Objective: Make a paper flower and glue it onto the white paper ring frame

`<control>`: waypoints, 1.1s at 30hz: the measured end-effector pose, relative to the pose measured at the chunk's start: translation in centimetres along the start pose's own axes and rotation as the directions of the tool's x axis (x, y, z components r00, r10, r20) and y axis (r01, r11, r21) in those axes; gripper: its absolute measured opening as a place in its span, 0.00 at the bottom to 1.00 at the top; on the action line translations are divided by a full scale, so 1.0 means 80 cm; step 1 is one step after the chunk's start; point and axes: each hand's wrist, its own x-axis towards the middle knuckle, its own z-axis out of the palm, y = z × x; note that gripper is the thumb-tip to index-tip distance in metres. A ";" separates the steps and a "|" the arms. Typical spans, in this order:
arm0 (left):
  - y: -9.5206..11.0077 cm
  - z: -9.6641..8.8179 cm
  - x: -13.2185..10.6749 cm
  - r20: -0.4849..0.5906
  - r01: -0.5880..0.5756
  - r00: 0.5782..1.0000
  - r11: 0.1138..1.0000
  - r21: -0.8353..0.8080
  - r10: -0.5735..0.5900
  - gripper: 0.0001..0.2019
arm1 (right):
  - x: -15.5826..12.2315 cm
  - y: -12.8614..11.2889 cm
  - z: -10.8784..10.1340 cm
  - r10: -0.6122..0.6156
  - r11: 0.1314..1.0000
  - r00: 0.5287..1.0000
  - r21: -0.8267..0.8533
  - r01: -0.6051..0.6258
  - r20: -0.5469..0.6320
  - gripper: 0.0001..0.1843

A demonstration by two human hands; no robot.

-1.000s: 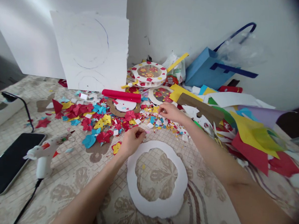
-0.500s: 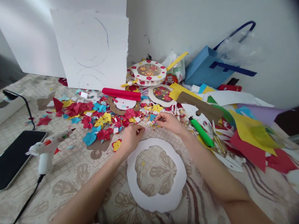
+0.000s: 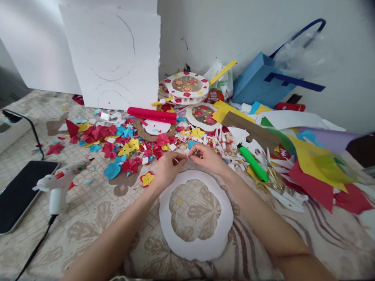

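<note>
My left hand [image 3: 167, 168] and my right hand [image 3: 207, 158] meet fingertip to fingertip just above the far edge of a white foam ring [image 3: 196, 214] with a flower-shaped hole. Both hands are pinched shut on a tiny scrap of paper [image 3: 186, 156] between them, too small to name further. Right behind the hands lies a litter of small red, yellow and blue paper flowers and cuttings [image 3: 127, 146].
A white glue gun [image 3: 59, 186] with a black cord stands at left beside a black phone [image 3: 16, 196]. A green marker [image 3: 253, 163] and scissors [image 3: 274, 177] lie right of my hands, by coloured paper sheets [image 3: 316, 166]. Decorated rings [image 3: 186, 86], a red roll [image 3: 152, 115], white foam boards [image 3: 112, 56] and a blue bag [image 3: 260, 83] stand behind.
My right hand came back from the cuttings toward my left hand, and the two now meet over the ring's far edge. The view shifted slightly down.
</note>
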 end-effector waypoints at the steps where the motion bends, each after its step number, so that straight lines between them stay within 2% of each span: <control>1: 0.000 0.000 0.000 -0.003 0.000 1.000 1.000 -0.007 0.000 0.08 | -0.001 -0.001 0.000 -0.002 1.000 1.000 -0.002 0.002 -0.003 0.03; 9: -0.006 0.001 0.002 0.003 -0.002 1.000 1.000 -0.015 0.002 0.09 | -0.003 -0.008 0.000 0.001 1.000 1.000 0.029 -0.001 0.008 0.03; 13: -0.010 0.002 0.003 0.017 -0.002 1.000 0.996 -0.084 0.004 0.09 | -0.003 -0.005 -0.001 0.032 0.999 0.999 0.040 -0.032 0.014 0.04; 19: -0.010 0.003 0.004 0.021 0.018 1.000 0.988 -0.154 -0.015 0.09 | -0.004 -0.005 0.000 0.110 0.963 0.988 0.236 -0.134 0.111 0.04; 23: -0.008 0.001 0.005 0.037 0.052 0.998 0.973 -0.225 -0.045 0.10 | -0.005 -0.008 0.001 0.101 0.921 0.982 0.358 -0.153 0.160 0.11; 26: -0.006 -0.001 0.005 0.070 0.096 0.995 0.944 -0.316 -0.078 0.11 | -0.005 -0.010 0.002 0.073 0.927 0.983 0.353 -0.128 0.167 0.18; 28: -0.006 -0.002 0.004 0.094 0.128 0.991 0.918 -0.376 -0.099 0.11 | -0.004 -0.011 0.003 0.056 0.941 0.986 0.322 -0.105 0.159 0.19; 33: -0.008 -0.005 0.005 0.114 0.163 0.986 0.887 -0.432 -0.125 0.11 | -0.002 -0.005 0.007 0.062 0.947 0.991 0.308 -0.096 0.118 0.05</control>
